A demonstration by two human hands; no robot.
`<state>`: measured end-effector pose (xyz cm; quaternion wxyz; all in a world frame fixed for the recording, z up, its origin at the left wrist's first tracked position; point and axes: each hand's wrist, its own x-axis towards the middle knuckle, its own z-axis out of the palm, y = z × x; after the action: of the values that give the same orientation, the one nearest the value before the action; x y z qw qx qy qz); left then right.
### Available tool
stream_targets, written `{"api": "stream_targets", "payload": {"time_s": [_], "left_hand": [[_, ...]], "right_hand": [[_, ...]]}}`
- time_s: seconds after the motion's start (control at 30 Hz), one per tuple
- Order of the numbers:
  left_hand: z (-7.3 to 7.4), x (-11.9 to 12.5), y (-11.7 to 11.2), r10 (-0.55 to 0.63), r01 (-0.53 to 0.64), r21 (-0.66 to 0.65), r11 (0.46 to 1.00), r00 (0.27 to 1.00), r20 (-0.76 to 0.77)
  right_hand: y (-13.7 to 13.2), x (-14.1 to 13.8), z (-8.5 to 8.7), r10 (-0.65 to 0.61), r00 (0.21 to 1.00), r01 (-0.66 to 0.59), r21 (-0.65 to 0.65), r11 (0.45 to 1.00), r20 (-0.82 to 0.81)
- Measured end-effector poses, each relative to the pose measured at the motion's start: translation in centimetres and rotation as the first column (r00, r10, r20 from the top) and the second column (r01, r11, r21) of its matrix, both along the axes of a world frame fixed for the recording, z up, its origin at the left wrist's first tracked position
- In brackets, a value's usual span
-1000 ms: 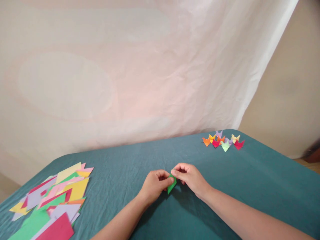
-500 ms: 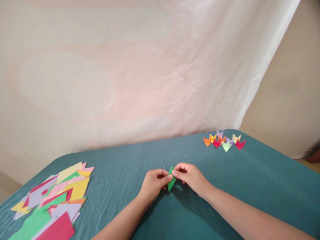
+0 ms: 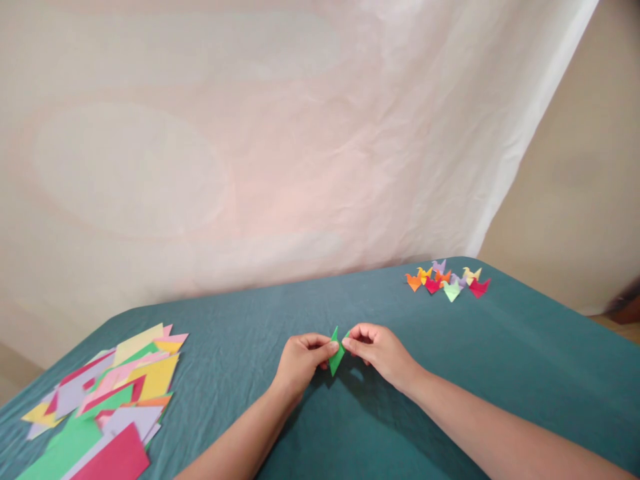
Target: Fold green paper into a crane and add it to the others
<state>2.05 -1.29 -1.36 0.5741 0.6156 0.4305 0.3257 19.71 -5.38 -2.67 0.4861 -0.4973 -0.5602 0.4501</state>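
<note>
With the cluster of folded paper birds (image 3: 442, 279) as the landmark, the green folded paper (image 3: 336, 360) is nearer the person and to the left of it, held between two hands over the table (image 3: 240, 347); whether its lower tip touches the cloth cannot be told. The left hand (image 3: 303, 360), farther left of the birds than the paper, has its grip closed narrowly on the piece, thumb lying across the near face. The right hand (image 3: 381, 353), nearer the birds, pinches a separate upper point of the same paper between thumb and fingertips. Half a second ago the green piece looked like one slender diamond, and a second ago the fingers hid much of its top; now two points stand apart at the upper end, with a gap between them. The left hand has shifted a little farther from the birds, while the right hand has hardly moved. The loose pile of coloured sheets (image 3: 113, 393), well to the left of the birds and nearer the person, lies as before, as do the birds themselves.
</note>
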Motion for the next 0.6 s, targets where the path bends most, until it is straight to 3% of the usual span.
{"api": "stream_targets", "payload": {"time_s": [0.6], "left_hand": [[0.11, 0.25, -0.24, 0.043, -0.034, 0.131, 0.991, 0.997, -0.068]], "right_hand": [[-0.18, -0.05, 0.07, 0.064, 0.998, -0.063, -0.032, 0.997, 0.018]]}}
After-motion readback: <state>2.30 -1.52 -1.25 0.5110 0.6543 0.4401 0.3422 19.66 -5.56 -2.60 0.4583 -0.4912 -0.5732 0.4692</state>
